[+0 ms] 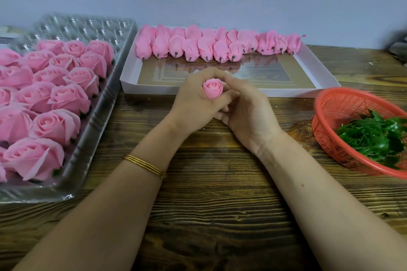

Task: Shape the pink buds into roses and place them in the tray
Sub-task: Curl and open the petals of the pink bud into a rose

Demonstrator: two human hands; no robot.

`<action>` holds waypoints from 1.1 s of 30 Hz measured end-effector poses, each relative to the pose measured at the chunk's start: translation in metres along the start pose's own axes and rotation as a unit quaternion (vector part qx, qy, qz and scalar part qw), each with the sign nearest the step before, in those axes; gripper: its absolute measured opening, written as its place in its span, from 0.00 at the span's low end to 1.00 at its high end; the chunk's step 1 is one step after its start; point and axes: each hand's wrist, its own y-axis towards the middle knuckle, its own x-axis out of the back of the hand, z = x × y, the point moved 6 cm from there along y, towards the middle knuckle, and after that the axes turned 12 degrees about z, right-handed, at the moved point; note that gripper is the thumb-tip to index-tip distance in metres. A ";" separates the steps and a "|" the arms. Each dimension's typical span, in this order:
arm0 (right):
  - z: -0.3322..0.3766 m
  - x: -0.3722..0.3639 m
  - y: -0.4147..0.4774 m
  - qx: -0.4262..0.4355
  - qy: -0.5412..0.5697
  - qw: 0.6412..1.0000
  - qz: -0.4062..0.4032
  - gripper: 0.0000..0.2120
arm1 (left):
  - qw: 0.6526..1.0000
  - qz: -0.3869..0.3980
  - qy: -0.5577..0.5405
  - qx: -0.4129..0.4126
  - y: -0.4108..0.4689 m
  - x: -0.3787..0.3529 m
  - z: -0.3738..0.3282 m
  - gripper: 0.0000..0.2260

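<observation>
A small pink bud [212, 88] stands upright between both hands at the table's middle. My left hand [193, 103] wraps its fingers round the bud's lower part. My right hand [244, 108] pinches the bud's right side with its fingertips. Several unshaped pink buds [211, 45] lie in rows along the back of a white box lid [149, 90]. A clear plastic tray [88, 138] on the left holds several finished pink roses [57, 125]; its far cells are bare.
A red plastic basket [326, 121] with green leaf pieces [374, 136] sits at the right. The wooden table [215, 204] stretches toward me under both forearms. A dark blurred object [398, 44] lies at the far right edge.
</observation>
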 end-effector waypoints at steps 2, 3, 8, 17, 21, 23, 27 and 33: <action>0.000 0.001 0.001 0.003 -0.012 1.000 -0.009 0.10 | 1.000 0.008 0.006 0.000 0.000 -0.001 0.001 0.06; -0.001 0.002 0.001 0.006 -0.019 1.000 -0.015 0.10 | 1.000 0.010 0.006 0.000 0.000 -0.001 0.001 0.06; -0.002 0.004 0.003 0.026 -0.013 1.000 -0.010 0.07 | 1.000 0.012 0.019 -0.003 -0.001 -0.003 0.001 0.09; -0.001 0.003 0.003 0.041 0.006 0.999 0.019 0.09 | 0.998 -0.002 0.061 -0.005 -0.002 -0.002 0.000 0.09; 0.000 0.002 0.002 0.037 0.009 0.999 0.021 0.10 | 0.997 -0.003 0.071 -0.012 -0.002 -0.001 -0.001 0.08; 0.000 0.002 0.002 0.036 0.006 0.999 0.021 0.12 | 0.996 -0.006 0.089 -0.027 -0.002 -0.002 -0.003 0.07; 0.000 0.002 0.001 0.032 0.003 0.999 0.022 0.12 | 0.995 -0.006 0.090 -0.031 -0.002 -0.002 -0.002 0.07; -0.002 0.006 0.001 0.008 -0.018 1.000 -0.011 0.06 | 0.995 0.003 0.094 -0.034 -0.002 -0.002 -0.002 0.06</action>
